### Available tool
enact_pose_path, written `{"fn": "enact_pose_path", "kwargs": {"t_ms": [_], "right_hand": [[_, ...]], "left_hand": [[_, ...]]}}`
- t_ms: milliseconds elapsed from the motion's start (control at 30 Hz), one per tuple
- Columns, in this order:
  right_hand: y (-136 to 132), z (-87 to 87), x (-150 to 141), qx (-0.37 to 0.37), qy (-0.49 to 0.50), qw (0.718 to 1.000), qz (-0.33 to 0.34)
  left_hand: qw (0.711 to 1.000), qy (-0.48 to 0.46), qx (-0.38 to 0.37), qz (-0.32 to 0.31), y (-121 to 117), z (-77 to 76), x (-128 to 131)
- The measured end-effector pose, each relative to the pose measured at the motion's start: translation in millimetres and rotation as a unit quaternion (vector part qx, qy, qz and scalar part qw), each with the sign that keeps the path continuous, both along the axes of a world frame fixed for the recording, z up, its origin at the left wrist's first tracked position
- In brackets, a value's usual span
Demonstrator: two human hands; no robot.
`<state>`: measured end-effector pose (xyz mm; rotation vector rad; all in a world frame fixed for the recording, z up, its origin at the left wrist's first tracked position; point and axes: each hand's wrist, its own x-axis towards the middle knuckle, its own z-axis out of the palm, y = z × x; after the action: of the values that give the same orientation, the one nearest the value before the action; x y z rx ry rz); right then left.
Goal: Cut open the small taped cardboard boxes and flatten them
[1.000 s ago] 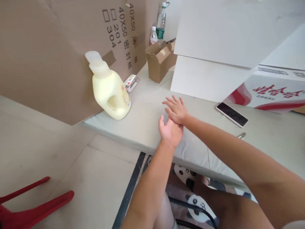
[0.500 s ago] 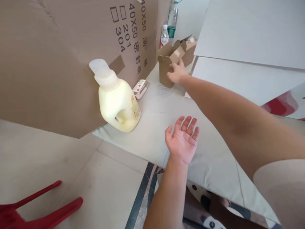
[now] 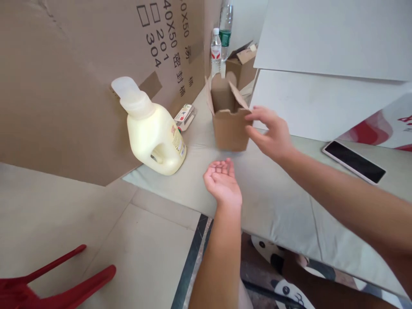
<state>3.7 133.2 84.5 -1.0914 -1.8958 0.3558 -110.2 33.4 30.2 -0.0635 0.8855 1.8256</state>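
While the right hand (image 3: 273, 134) is just right of the centre of the frame, its thumb and forefinger are spread apart at the right edge of the small cardboard box (image 3: 230, 132); whether the fingertips touch the cardboard, I cannot tell. This box stands upright slightly above the centre, and its top flaps are opened. The left hand (image 3: 224, 182) is lower in the frame, near the box, with the palm turned upward and the fingers loosely curled. Left of the centre there stands a pale yellow jug (image 3: 144, 135). In the upper middle are a second box (image 3: 245, 71) and two plastic bottles (image 3: 216, 48). At the right, a phone (image 3: 354, 162) lies on the table (image 3: 277, 189).
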Motion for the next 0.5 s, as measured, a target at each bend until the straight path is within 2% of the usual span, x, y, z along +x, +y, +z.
{"fn": "enact_pose_path", "kwargs": {"t_ms": [67,133,200,267,333,400,500], "right_hand": [[-56.6,3.6,34.5,0.014,0.047,0.999,0.000],[-109.7,5.0,67.1,0.031,0.093,0.995,-0.016],[-154.3,2.1,93.7,0.032,0.123,0.991,-0.049],[-185.5,-5.4,112.3,0.002,0.164,0.983,-0.078],[-201.5,-16.1,123.2,-0.035,0.158,0.984,-0.081],[-205.0,-27.5,128.5,-0.049,0.130,0.987,-0.077],[-199.4,-43.2,132.6,-0.003,0.180,0.978,-0.107]], "left_hand": [[0.996,0.068,-0.021,0.050,-1.1,-4.2,-3.7],[0.986,0.146,-0.026,0.070,-2.6,-7.6,-6.2],[0.975,0.212,-0.018,0.067,-3.4,-8.9,-6.5],[0.968,0.246,0.007,0.043,-2.8,-8.6,-3.9],[0.962,0.267,0.057,0.006,-1.2,-7.9,0.6],[0.949,0.296,0.101,-0.029,0.4,-8.4,5.7],[0.930,0.346,0.121,-0.041,0.9,-11.6,12.4]]}}
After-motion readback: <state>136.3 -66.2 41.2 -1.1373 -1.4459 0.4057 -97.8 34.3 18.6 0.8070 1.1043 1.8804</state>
